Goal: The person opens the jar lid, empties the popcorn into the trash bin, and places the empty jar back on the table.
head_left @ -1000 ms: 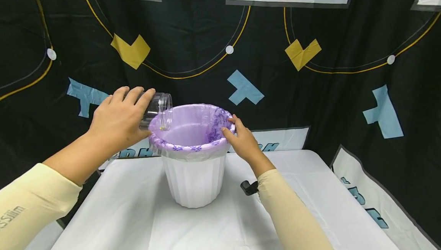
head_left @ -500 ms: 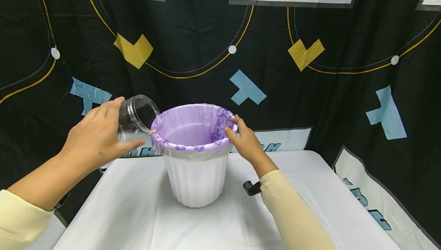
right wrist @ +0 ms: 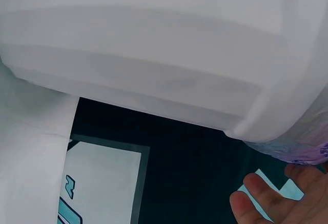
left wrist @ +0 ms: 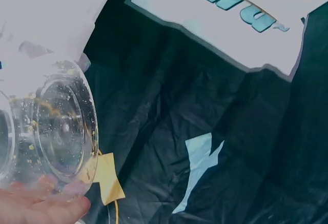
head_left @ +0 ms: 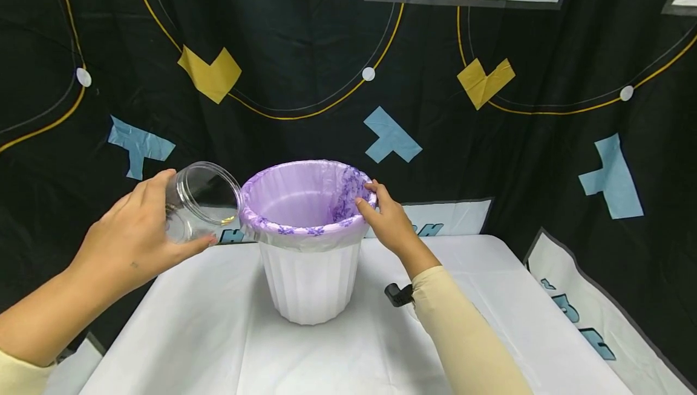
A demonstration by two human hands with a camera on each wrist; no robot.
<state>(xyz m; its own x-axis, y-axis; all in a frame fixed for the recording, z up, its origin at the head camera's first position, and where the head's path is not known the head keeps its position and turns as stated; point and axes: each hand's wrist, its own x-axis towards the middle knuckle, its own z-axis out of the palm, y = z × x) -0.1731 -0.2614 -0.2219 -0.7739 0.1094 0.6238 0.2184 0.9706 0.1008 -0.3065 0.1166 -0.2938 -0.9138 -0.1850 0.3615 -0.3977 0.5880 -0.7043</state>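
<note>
My left hand (head_left: 127, 235) grips a clear plastic jar (head_left: 204, 192), tilted with its open mouth toward the bin, just left of the bin's rim. In the left wrist view, small yellowish crumbs cling inside the jar (left wrist: 64, 126). A white ribbed trash bin (head_left: 310, 286) stands upright on the table, lined with a purple patterned bag (head_left: 294, 198) folded over its rim. My right hand (head_left: 389, 225) holds the bin's right rim, thumb on the near side and fingers over the edge. The bin's bottom inside is hidden.
The white-covered table (head_left: 305, 365) extends around the bin. Behind it hangs a black cloth (head_left: 305, 50) with yellow and blue shapes. A black device (head_left: 399, 294) sits at my right wrist.
My left hand has drawn the jar left and down from over the bin's rim, and its mouth has turned more toward me. My right hand stays on the rim.
</note>
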